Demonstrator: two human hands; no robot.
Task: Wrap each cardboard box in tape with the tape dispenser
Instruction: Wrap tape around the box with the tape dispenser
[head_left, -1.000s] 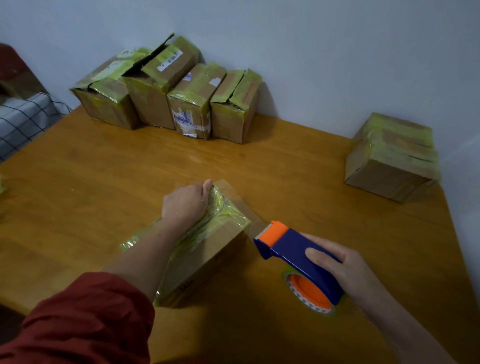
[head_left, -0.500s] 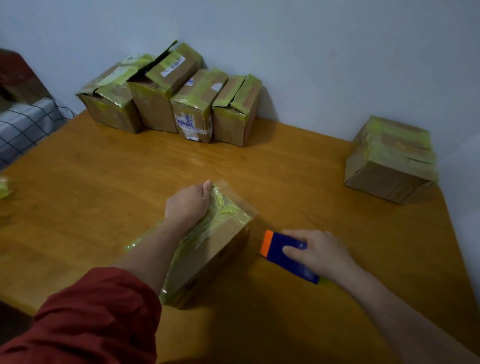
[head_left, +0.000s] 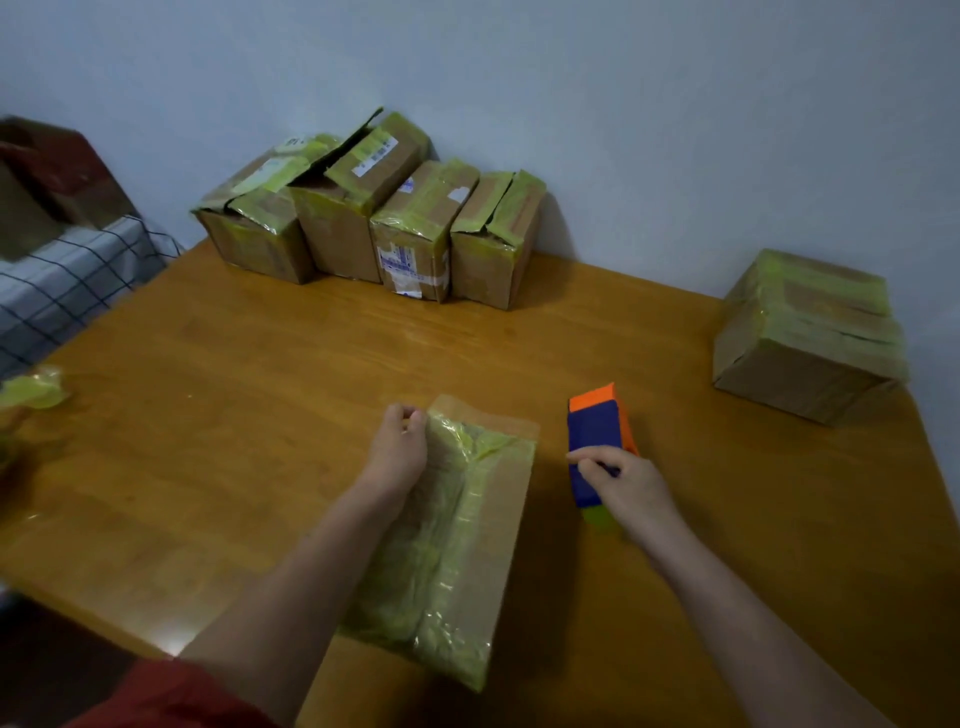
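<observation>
A cardboard box (head_left: 498, 525) lies on the wooden table (head_left: 249, 395) in front of me, its top covered in crinkled yellow-green tape. My left hand (head_left: 397, 452) grips the box's far left corner, fingers curled over the edge. Right of the box, the blue and orange tape dispenser (head_left: 595, 431) lies on the table with its orange end pointing away from me. My right hand (head_left: 623, 488) holds its near end, fingers curled over the blue body. A bit of the yellow-green tape roll (head_left: 597, 517) shows under that hand.
Several taped boxes (head_left: 363, 223) stand in a row against the back wall. A larger taped stack (head_left: 805, 338) sits at the table's right edge. A crumpled tape wad (head_left: 31, 389) lies at the far left, beside a checked cloth (head_left: 62, 286).
My right hand lowered the dispenser from the box's end onto the table and turned it to point away. The box has swung to lie lengthwise towards me, my left hand still on its corner.
</observation>
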